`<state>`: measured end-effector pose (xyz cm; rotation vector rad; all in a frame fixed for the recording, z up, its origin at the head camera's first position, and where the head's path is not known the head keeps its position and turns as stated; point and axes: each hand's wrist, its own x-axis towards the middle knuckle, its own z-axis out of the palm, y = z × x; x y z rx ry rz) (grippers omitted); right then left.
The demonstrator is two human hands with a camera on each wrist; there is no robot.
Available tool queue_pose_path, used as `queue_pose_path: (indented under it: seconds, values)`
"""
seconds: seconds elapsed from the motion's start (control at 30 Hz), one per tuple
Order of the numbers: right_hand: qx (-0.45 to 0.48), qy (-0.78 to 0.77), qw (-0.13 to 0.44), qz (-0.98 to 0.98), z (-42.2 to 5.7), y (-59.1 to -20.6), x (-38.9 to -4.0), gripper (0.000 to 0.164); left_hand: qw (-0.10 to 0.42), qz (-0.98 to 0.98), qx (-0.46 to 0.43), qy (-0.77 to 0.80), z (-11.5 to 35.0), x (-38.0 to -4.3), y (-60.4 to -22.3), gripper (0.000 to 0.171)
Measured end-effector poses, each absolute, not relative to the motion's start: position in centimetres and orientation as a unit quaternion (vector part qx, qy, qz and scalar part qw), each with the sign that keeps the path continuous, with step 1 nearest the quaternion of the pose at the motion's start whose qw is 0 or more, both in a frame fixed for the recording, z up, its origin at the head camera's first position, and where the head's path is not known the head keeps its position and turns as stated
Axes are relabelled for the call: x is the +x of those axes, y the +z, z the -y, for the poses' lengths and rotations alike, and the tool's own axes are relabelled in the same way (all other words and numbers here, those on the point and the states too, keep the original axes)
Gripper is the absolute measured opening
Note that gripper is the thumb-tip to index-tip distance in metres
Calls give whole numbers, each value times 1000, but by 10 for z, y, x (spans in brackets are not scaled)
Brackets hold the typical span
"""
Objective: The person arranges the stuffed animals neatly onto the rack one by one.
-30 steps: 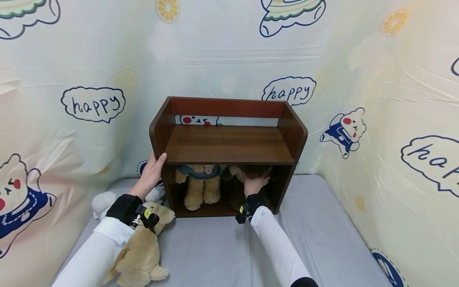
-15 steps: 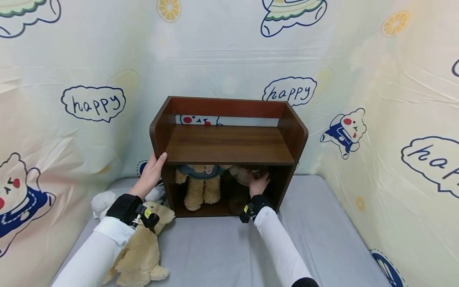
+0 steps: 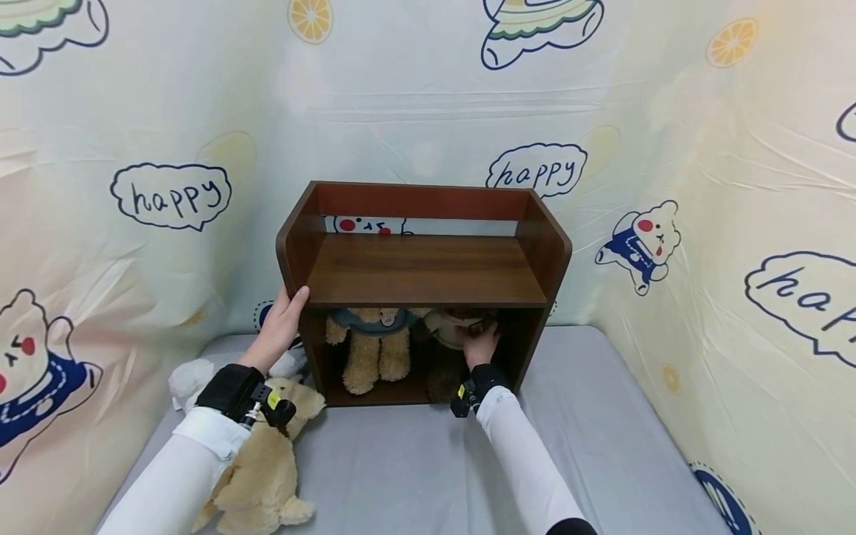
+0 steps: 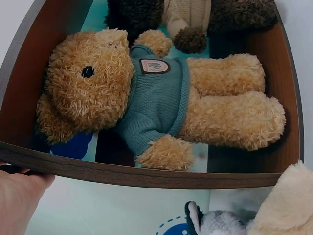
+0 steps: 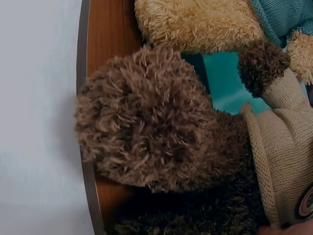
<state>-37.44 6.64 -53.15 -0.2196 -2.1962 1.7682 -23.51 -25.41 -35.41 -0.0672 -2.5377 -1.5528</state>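
Observation:
My left hand (image 3: 279, 327) holds the left side panel of a brown wooden shelf (image 3: 428, 267); part of that hand shows at the lower left of the left wrist view. In the lower compartment sits a tan teddy bear (image 4: 156, 98) in a teal sweater, its head hidden from above by the middle board. Beside it, on the right, is a dark brown teddy bear (image 5: 146, 122) in a beige knit sweater with a round badge. My right hand (image 3: 481, 346) grips this brown bear at its chest, inside the compartment; its fingertips are partly hidden.
Next to the shelf's left side lies a cream plush toy (image 3: 264, 475), with a grey-white plush (image 3: 192, 380) behind it. The shelf stands on a grey cloth surface (image 3: 401, 468). A printed curtain (image 3: 401, 111) hangs behind and at both sides.
My right hand has shifted slightly to the right, and the brown bear now sits more upright with more of its beige sweater showing. My left hand has stayed on the side panel.

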Motion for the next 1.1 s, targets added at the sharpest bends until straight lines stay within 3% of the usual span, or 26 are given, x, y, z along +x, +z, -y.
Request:
queue_pose_path:
  seconds: [0.3, 1.1]
  values:
    - [-101, 551, 133, 818, -63, -502, -347, 84, 77, 850, -16, -521, 254, -236, -355, 69]
    - [-97, 480, 129, 862, -64, -497, -345, 84, 83, 847, -21, -524, 255, -236, -356, 67]
